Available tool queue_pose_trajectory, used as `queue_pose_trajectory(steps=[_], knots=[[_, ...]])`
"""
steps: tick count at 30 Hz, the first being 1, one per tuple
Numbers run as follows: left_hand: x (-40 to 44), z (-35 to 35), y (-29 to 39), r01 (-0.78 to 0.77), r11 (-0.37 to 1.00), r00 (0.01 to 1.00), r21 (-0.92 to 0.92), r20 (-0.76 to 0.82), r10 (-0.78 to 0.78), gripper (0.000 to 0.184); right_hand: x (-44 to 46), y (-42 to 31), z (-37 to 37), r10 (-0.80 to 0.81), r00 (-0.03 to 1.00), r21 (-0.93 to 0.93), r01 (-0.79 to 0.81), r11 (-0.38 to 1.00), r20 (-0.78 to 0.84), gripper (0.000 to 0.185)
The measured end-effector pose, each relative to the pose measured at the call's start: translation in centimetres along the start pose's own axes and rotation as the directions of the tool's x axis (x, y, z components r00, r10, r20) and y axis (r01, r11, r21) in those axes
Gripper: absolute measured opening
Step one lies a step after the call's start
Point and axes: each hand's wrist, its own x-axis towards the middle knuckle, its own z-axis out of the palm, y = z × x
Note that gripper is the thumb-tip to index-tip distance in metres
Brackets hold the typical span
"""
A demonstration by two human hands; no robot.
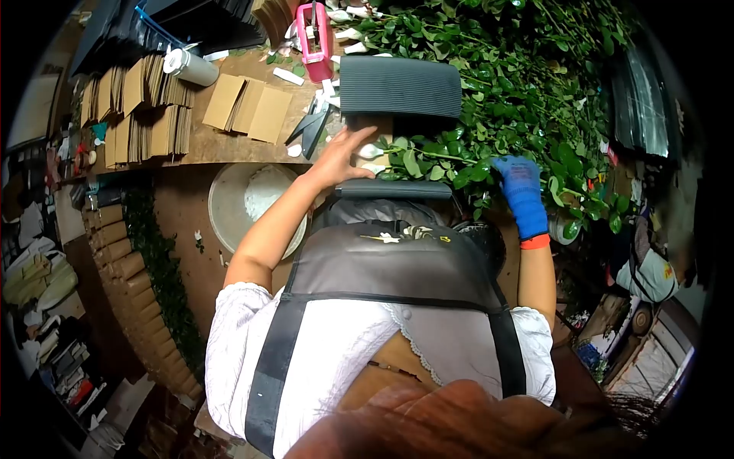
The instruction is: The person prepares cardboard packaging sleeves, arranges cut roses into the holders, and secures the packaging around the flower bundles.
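Note:
My left hand (344, 158), bare, has its fingers and thumb spread apart around white flower buds (370, 151). The buds lie at the edge of a brown card (380, 127), between the upper part of a dark corrugated sheet (401, 86) and a dark ribbed strip (394, 190) near my apron. Leafy green stems (436, 156) run right from the buds. On the right, my right hand (521, 190) wears a blue glove with a red cuff, its fingers curled round the stems; the fingertips are partly hidden by leaves.
A large pile of leafy stems (527, 76) covers the right side of the table. Scissors (309, 130), a pink tape dispenser (314, 46), folded cards (248, 109) and a white bottle (190, 67) are at the left. Below stands a round tub (222, 200).

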Motion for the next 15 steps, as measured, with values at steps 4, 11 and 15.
queue_pose_trajectory(steps=[4,11,15], knots=[[-0.2,0.2,-0.7,-0.118,0.984,0.993,0.131,0.041,0.113,0.070,0.4,-0.8,0.1,-0.015,1.000,-0.004,0.015,1.000,-0.013,0.038],[-0.3,0.2,-0.2,-0.119,0.978,0.991,0.174,0.086,0.106,0.067,1.3,-0.5,10.2,0.076,0.986,0.315,-0.026,0.949,-0.147,0.039],[-0.4,0.4,-0.2,-0.104,0.975,0.993,0.196,0.081,0.090,0.067,2.4,2.5,10.6,0.014,0.999,0.699,-0.033,0.714,0.033,0.040]])
